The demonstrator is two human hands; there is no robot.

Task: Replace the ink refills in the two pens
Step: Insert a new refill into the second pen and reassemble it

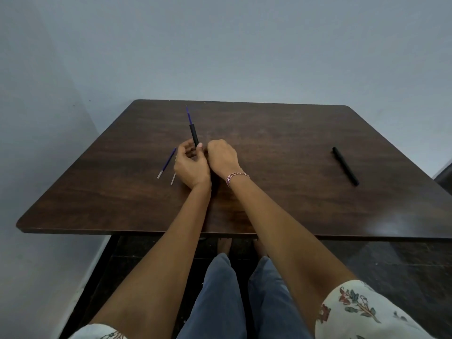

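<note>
Pen barrel (194,135), black, one of two; head view only.

- Position: held up over the tabletop (269,204), left of its middle and toward the far edge, leaning slightly to the far-left corner.
- Contents: blue refill (188,115) stands well out of the barrel's far end, writing tip uppermost.
- Left hand (190,165): thumb and fingers pinched round the barrel's lower end.
- Right hand (221,155): touching the left, fingers curled away from the camera; whether it holds anything cannot be told. Bracelet (236,176) at the wrist.
- Relation to grip: the barrel rises out of the left pinch; the refill projects past it, beyond all the fingers, with neither hand seen touching it.
- Loose refill (166,162): flat on the tabletop just left of the left hand, toward the left edge. Other loose refill (173,178): beside it, mostly hidden under that hand.
- Second pen (345,166): assembled, lying near the right edge, well apart from both hands.

Step in hand, judged: moving the refill through the barrel; whether in or out cannot be told.

Handling note: the thin tube will likely flex. Keep the barrel steady in the left pinch, take the refill close to the barrel mouth, and move it straight along the barrel's axis, without side load.
</note>
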